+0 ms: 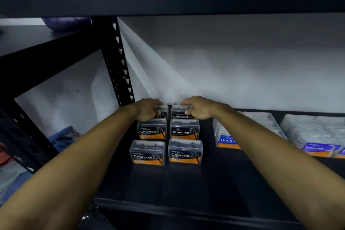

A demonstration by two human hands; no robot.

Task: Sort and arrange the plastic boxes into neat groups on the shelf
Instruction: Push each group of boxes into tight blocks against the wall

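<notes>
Head view: the left hand (148, 109) curls its fingers around the back-left Charcoal box (162, 111), and the right hand (197, 108) pinches the back-right Charcoal box (180, 112). Both boxes sit at the far end of the shelf (214, 183), at 12 o'clock from the four front Charcoal boxes (168, 142). The Round boxes (226, 139) lie at 3 o'clock, under the right forearm. I think a careless pull could make this arm push them out of line.

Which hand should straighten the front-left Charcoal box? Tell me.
Left, probably. The left hand grips the back-left Charcoal box in the same column as the front-left Charcoal box; the right hand works the other column.
</notes>
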